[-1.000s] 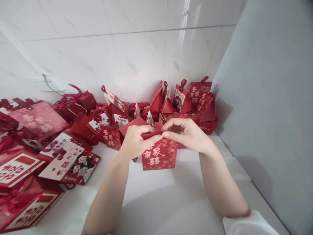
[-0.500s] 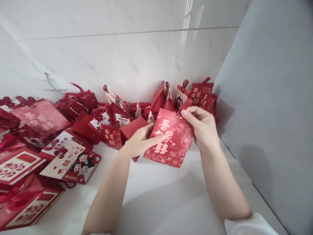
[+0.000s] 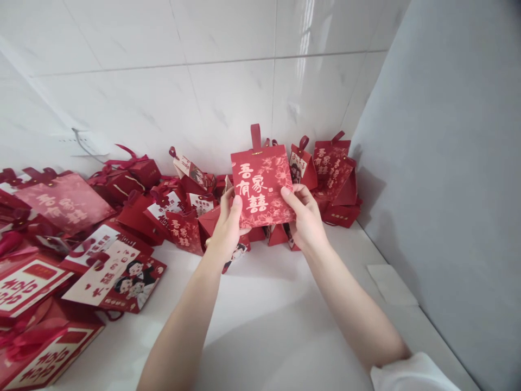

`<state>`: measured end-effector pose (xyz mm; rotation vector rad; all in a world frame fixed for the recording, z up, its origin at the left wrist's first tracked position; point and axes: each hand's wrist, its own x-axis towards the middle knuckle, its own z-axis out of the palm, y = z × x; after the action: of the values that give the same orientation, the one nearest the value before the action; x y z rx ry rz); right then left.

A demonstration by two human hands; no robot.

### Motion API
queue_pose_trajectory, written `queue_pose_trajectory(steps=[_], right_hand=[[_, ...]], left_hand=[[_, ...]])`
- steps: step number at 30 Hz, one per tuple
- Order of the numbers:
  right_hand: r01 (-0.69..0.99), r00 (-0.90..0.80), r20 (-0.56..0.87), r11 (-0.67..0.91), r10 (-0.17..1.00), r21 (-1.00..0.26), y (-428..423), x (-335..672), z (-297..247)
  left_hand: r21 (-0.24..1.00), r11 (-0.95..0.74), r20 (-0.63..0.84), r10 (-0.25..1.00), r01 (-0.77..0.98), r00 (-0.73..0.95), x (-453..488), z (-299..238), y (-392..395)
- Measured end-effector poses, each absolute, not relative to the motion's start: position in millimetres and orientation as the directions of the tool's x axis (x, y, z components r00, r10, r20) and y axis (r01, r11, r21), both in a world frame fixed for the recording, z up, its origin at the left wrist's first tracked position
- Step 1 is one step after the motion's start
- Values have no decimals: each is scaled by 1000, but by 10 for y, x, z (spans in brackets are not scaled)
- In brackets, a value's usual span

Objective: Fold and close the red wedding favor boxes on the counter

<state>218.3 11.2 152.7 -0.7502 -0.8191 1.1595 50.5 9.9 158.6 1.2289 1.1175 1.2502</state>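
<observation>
I hold a small red gift bag (image 3: pixel 260 182) with gold characters and a red ribbon loop on top, upright in the air above the white counter (image 3: pixel 260 315). My left hand (image 3: pixel 226 228) grips its lower left corner, thumb on the front. My right hand (image 3: pixel 305 217) grips its lower right corner in the same way. Behind the bag, a row of closed red gift bags (image 3: pixel 329 174) leans against the tiled wall.
A heap of red gift bags and flat printed cards (image 3: pixel 109 271) covers the left of the counter. Larger red boxes (image 3: pixel 36 347) sit at the near left. A grey wall (image 3: pixel 448 190) bounds the right. A wall socket (image 3: pixel 87 142) is at back left.
The bag went from resting on the counter with both hands at its top, to tilted in my hands, to raised upright and carried toward the row at the wall.
</observation>
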Motion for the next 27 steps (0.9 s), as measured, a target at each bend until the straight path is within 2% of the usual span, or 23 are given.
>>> queue_pose_trajectory(steps=[2, 5, 9, 12, 17, 27], right_hand=[[-495, 209, 163, 248, 964, -833, 112, 2176, 1523], [-555, 158, 148, 212, 976, -804, 112, 2165, 1508], [-614, 152, 112, 182, 982, -768, 138, 2130, 1458], [-620, 137, 146, 200, 980, -759, 153, 2107, 1418], [-599, 146, 190, 240, 971, -764, 140, 2100, 1395], [-623, 165, 104, 186, 981, -760, 162, 2103, 1426]], left_hand=[[991, -99, 104, 993, -86, 58, 537, 1590, 79], [966, -180, 184, 983, -187, 7, 578, 1603, 55], [932, -151, 160, 987, -329, 0, 563, 1634, 72], [910, -138, 148, 989, -391, -5, 532, 1656, 91], [900, -161, 177, 984, -405, 2, 519, 1658, 90], [917, -106, 127, 991, -384, 29, 507, 1681, 81]])
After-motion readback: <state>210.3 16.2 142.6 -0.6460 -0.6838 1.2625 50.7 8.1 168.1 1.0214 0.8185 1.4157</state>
